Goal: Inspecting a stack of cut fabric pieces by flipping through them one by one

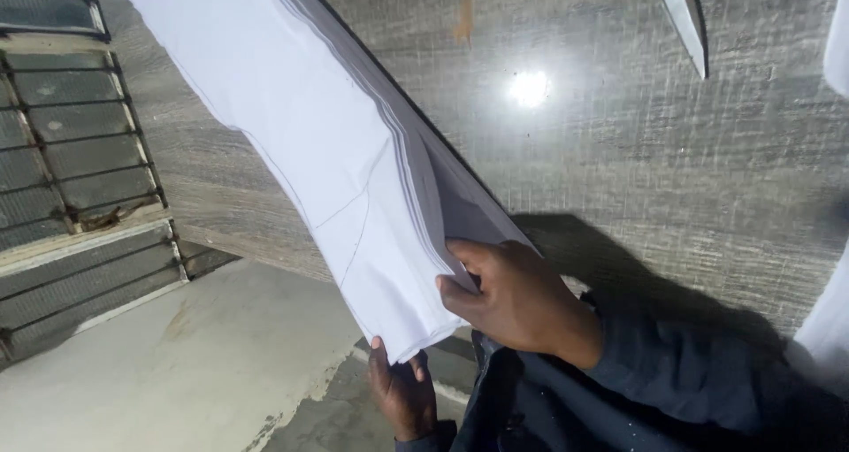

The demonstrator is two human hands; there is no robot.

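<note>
Head view showed you holding a thick stack of white sheets (327, 151) at the near edge of the grey wood-grain table (637, 151). The stack's long axis ran from your hands up and away to the far left, with its near end hanging just over the table's edge. Your right hand (513, 297) was the nearer to the stack's open side: its thumb was pushed in between the sheets and its fingers curled over the lower layers, pinching them apart. Your left hand (402, 390) sat lower, under the stack's near corner, fingertips touching the bottom edge; you could not tell whether it gripped or only propped. Both hands were at the stack's near end, and the rest stretched away from you. A barred window (71, 151) stood off to the left.
</note>
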